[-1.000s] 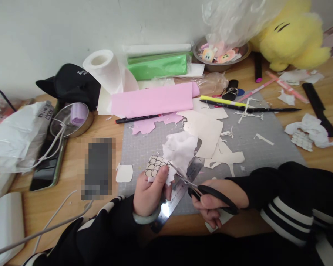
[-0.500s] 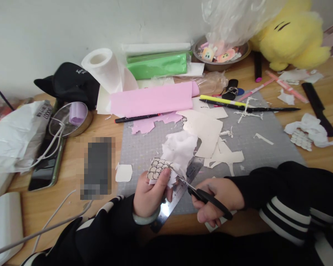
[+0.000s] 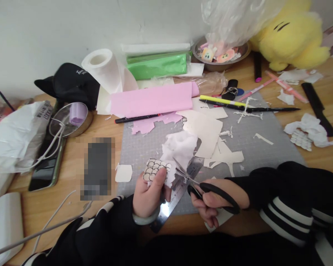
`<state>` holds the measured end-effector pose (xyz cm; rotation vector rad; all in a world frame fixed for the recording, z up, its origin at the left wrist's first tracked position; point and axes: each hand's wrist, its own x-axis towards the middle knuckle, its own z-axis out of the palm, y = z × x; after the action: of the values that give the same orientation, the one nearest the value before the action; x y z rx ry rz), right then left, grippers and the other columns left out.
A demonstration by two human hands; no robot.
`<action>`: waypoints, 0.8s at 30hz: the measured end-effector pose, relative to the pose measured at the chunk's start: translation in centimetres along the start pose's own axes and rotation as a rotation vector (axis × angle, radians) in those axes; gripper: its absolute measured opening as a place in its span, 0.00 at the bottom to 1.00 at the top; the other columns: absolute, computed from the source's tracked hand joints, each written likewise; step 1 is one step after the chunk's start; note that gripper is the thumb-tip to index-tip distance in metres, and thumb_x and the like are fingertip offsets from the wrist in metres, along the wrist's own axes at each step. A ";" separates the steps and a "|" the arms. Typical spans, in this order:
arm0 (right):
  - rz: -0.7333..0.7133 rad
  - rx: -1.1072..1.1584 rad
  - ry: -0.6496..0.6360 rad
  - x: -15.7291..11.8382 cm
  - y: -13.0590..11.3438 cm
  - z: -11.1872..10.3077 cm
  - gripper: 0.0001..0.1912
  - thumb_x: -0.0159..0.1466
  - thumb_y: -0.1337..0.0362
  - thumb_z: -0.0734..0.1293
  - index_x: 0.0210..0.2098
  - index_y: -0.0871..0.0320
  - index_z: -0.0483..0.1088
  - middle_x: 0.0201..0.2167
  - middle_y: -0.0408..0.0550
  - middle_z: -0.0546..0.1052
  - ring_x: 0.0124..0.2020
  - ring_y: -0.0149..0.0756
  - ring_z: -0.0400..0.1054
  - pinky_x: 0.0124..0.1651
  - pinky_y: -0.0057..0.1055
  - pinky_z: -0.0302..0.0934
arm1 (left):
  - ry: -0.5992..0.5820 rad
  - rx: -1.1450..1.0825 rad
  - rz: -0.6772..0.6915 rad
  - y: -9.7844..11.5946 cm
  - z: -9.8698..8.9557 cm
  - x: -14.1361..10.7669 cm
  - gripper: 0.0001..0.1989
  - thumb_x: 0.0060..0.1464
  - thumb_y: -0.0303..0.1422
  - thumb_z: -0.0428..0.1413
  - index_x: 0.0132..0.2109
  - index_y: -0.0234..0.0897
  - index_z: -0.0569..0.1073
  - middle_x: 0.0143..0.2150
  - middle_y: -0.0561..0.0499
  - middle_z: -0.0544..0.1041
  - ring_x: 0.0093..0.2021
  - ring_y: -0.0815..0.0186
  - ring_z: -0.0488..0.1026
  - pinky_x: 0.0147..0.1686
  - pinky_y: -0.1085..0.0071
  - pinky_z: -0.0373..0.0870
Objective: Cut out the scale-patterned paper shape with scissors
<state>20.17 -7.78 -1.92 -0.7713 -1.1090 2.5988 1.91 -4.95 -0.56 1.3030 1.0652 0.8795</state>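
Observation:
My left hand (image 3: 150, 194) pinches a small piece of paper (image 3: 154, 169) printed with a black scale pattern, thumb on top. White tissue (image 3: 180, 147) spreads out beneath and behind that piece. My right hand (image 3: 211, 199) has its fingers in the black handles of a pair of scissors (image 3: 192, 180). The blades are apart, their tips pointing up-left just right of the patterned paper. A metal ruler (image 3: 177, 195) lies slanted under both hands on the grey cutting mat (image 3: 266, 147).
Cream paper offcuts (image 3: 208, 129) cover the middle of the mat. Behind them lie folded pink paper (image 3: 152, 99), a yellow marker (image 3: 222, 100) and a paper roll (image 3: 100, 70). A metal bowl (image 3: 222, 66) and yellow plush toy (image 3: 291, 37) stand back right; a phone (image 3: 48, 166) lies left.
The scissors have drawn back slightly from the patterned paper and their blades have spread. My left hand, with the paper, has shifted a little to the left.

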 end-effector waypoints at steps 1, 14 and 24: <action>0.013 -0.008 -0.005 0.0 -0.1 0.0 0.36 0.39 0.31 0.63 0.20 0.59 0.53 0.13 0.37 0.59 0.17 0.25 0.63 0.22 0.23 0.61 | -0.005 0.003 0.011 0.0 0.0 0.1 0.29 0.58 0.42 0.47 0.11 0.36 0.64 0.07 0.52 0.62 0.10 0.73 0.60 0.12 0.75 0.54; 0.126 -0.013 0.074 -0.4 -0.2 0.2 0.26 0.45 0.44 0.70 0.23 0.61 0.59 0.14 0.39 0.67 0.17 0.23 0.63 0.20 0.19 0.61 | -0.067 0.067 0.009 -0.2 -0.5 0.0 0.28 0.58 0.42 0.49 0.12 0.35 0.66 0.07 0.53 0.64 0.11 0.74 0.61 0.14 0.78 0.58; 0.048 0.088 0.096 -0.1 0.2 0.2 0.27 0.47 0.43 0.69 0.22 0.62 0.59 0.12 0.38 0.64 0.15 0.22 0.61 0.17 0.18 0.60 | -0.075 -0.094 -0.056 -0.7 -0.4 -0.3 0.25 0.57 0.42 0.51 0.16 0.34 0.69 0.08 0.53 0.65 0.10 0.75 0.59 0.11 0.77 0.53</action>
<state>20.12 -8.05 -1.89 -0.9029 -0.9543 2.5993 1.40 -5.15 -1.25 1.2134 0.9862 0.8229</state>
